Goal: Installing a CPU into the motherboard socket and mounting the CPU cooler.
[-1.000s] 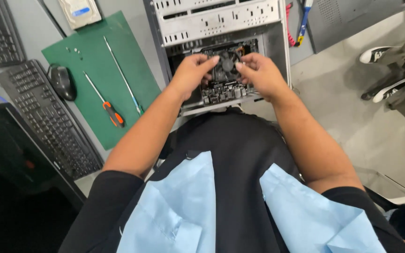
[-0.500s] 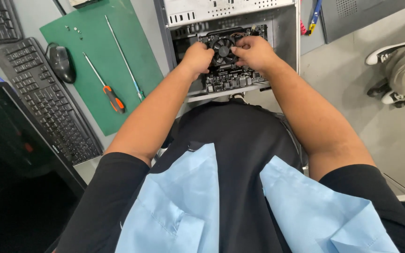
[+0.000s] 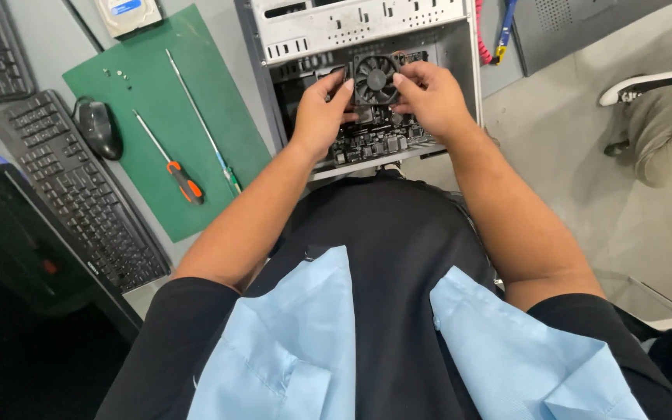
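Since the earlier frames both hands have risen a little inside the open computer case (image 3: pixel 460 47), and the black cooling fan (image 3: pixel 376 78) between them is now showing in full rather than being half covered. The left hand (image 3: pixel 320 115) is curling partly closed, its fingertips pressing against the fan's left edge, while the right hand (image 3: pixel 432 99) is doing the same on the fan's right edge, so the two are gripping the fan between them above the circuit board (image 3: pixel 375 140). Well to the left of the left hand, a green mat (image 3: pixel 157 101) is lying on the tabletop (image 3: pixel 33 39), carrying an orange-handled screwdriver (image 3: pixel 169 158) and a longer thin screwdriver (image 3: pixel 202 122); farther left a black mouse (image 3: pixel 99 128) and a black keyboard (image 3: pixel 79 190) are resting. Far to the right of the right hand, another person's shoe (image 3: pixel 638 85) is resting on the floor.
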